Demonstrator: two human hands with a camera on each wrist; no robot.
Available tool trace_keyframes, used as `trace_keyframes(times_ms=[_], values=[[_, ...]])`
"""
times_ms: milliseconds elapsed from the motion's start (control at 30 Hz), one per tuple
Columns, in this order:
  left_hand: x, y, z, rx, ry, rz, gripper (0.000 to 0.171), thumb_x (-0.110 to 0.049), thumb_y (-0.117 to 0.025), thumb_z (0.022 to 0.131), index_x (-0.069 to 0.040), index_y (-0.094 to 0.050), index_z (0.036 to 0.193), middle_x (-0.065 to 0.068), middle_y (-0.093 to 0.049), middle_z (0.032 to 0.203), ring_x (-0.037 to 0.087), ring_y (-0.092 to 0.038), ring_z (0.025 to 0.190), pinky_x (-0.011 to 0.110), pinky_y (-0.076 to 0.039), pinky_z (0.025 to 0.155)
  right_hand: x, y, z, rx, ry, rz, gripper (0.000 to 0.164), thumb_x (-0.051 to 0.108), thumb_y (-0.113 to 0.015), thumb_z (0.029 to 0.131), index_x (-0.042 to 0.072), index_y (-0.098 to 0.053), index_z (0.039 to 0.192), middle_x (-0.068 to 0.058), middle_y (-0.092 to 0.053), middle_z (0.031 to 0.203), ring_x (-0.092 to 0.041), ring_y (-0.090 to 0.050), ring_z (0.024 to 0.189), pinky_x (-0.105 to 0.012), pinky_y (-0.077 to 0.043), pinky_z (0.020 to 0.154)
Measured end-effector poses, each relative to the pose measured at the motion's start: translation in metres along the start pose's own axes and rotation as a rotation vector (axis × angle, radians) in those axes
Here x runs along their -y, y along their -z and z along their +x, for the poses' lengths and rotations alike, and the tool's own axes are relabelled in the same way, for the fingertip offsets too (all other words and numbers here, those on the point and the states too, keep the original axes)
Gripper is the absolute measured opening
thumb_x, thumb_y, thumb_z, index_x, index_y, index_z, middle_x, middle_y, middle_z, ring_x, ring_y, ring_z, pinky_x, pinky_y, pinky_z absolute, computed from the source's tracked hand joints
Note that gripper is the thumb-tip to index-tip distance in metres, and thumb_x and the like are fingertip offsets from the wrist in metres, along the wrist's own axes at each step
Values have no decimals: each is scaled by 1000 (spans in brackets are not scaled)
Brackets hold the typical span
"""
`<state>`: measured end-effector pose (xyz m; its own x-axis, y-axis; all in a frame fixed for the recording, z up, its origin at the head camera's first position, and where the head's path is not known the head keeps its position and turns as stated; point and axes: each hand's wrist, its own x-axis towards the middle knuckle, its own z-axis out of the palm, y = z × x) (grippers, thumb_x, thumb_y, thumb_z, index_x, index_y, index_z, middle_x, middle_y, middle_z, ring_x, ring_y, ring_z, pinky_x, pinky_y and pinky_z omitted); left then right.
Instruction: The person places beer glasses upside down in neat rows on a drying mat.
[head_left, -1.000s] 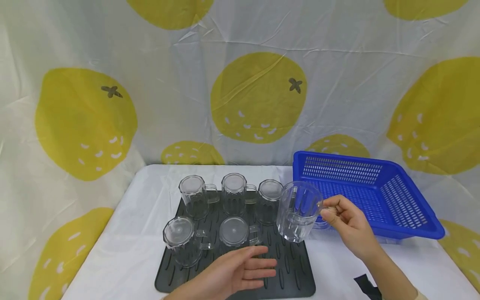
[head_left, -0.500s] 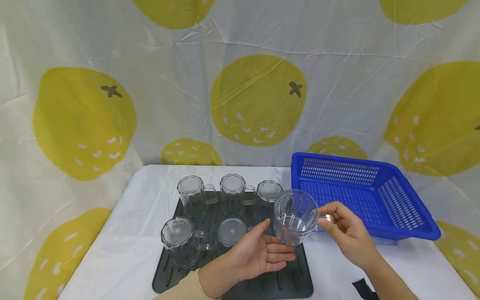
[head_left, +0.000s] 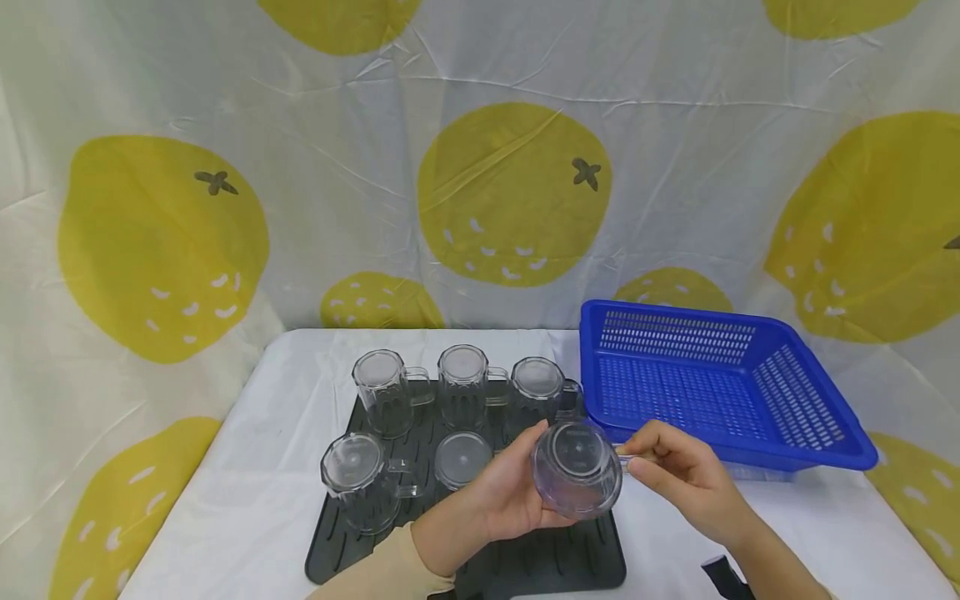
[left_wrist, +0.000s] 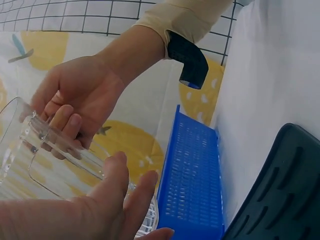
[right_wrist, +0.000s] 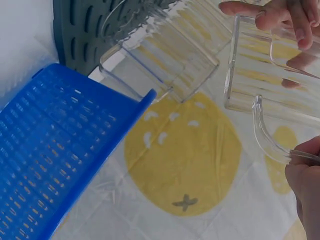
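A clear glass mug [head_left: 576, 471] is held above the mat, its round base turned up toward the head camera. My right hand [head_left: 686, 477] pinches the mug's handle between thumb and fingers, as the right wrist view also shows at the handle [right_wrist: 265, 135]. My left hand [head_left: 506, 492] cups the mug's left side, thumb up along the glass and fingers underneath. Other glass mugs stand upside down on the dark drying mat [head_left: 555, 560]: a back row with a left mug [head_left: 384, 392], middle mug [head_left: 463, 387] and right mug [head_left: 536, 392], and front mugs [head_left: 360, 479] [head_left: 462, 462].
A blue perforated basket [head_left: 675, 392] sits at the back right, beside the mat; no mug shows inside it. White cloth [head_left: 247, 500] covers the table, and a lemon-print curtain [head_left: 337, 192] hangs behind. A black band [head_left: 726, 577] shows near the right forearm.
The held mug has tipped over from mouth-up to base-up and moved slightly down. My left hand has come from over the mat to the mug and now cups it.
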<state>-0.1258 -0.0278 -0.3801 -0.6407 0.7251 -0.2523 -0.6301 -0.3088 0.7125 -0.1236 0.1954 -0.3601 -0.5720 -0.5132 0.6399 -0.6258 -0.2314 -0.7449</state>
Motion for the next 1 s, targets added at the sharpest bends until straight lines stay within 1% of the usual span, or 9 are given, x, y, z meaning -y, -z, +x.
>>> trace_keyframes(times_ms=[33, 67, 133, 267, 333, 533, 767, 900, 1000], values=[[0, 0, 1, -2, -2, -4, 74, -61, -29, 92, -7, -34, 142, 25, -43, 134, 32, -52, 113, 44, -40, 94, 0, 0, -1, 3, 0, 7, 35, -27, -39, 82, -4, -56, 100, -9, -60, 92, -16, -47, 70, -28, -40, 50], [0, 0, 2, -7, -5, -3, 73, -60, -30, 92, -5, -35, 141, 25, -44, 133, 32, -51, 114, 46, -39, 95, -1, -1, -1, 7, -2, 12, 36, -27, -38, 82, -3, -57, 100, -7, -59, 89, -17, -44, 67, -30, -37, 47], [0, -1, 4, -13, 5, 3, 74, -60, -31, 91, -3, -37, 138, 28, -43, 132, 28, -55, 111, 42, -43, 92, -2, -1, -2, 20, 5, 16, 37, -27, -37, 82, -1, -58, 99, -6, -55, 82, -17, -42, 64, -29, -36, 44], [-2, -1, 7, -34, 23, 14, 75, -60, -39, 89, 1, -43, 132, 34, -45, 125, 20, -63, 93, 26, -51, 74, -2, -2, -3, 45, 3, 14, 37, -26, -36, 82, 1, -57, 95, -5, -41, 68, -18, -36, 56, -27, -33, 40], [-3, -1, 8, -37, 30, 0, 73, -60, -42, 88, 0, -43, 130, 34, -46, 124, 21, -64, 93, 23, -51, 70, -2, -2, -3, 51, 3, 12, 35, -26, -36, 83, 1, -56, 92, -5, -38, 66, -17, -35, 54, -26, -32, 39], [-3, -1, 7, -55, 36, -32, 71, -59, -46, 87, -1, -43, 128, 31, -52, 118, 26, -62, 98, 25, -53, 70, -1, -4, -2, 55, 21, 2, 28, -24, -37, 85, 1, -51, 85, -5, -36, 64, -17, -35, 52, -26, -39, 47], [-3, -1, 7, -60, -32, -35, 66, -54, -50, 88, -2, -45, 129, 21, -61, 108, 22, -64, 89, 26, -53, 71, -2, -6, -2, 19, 48, -41, 29, -23, -36, 87, 1, -52, 85, -5, -40, 66, -16, -39, 56, -26, -36, 43], [-4, 0, 7, -78, -65, -7, 56, -49, -51, 89, -6, -51, 125, 15, -63, 106, 22, -64, 88, 26, -53, 69, -3, -5, -1, -44, 74, -108, 28, -21, -39, 88, 0, -58, 91, -6, -53, 77, -16, -48, 70, -26, -43, 56], [-3, 1, 7, -115, -84, 24, 49, -46, -53, 89, -9, -53, 122, 19, -63, 109, 26, -64, 92, 29, -53, 71, -2, -2, 0, -123, 80, -170, 26, -19, -42, 88, -4, -61, 97, -9, -59, 89, -16, -53, 85, -22, -45, 72]])
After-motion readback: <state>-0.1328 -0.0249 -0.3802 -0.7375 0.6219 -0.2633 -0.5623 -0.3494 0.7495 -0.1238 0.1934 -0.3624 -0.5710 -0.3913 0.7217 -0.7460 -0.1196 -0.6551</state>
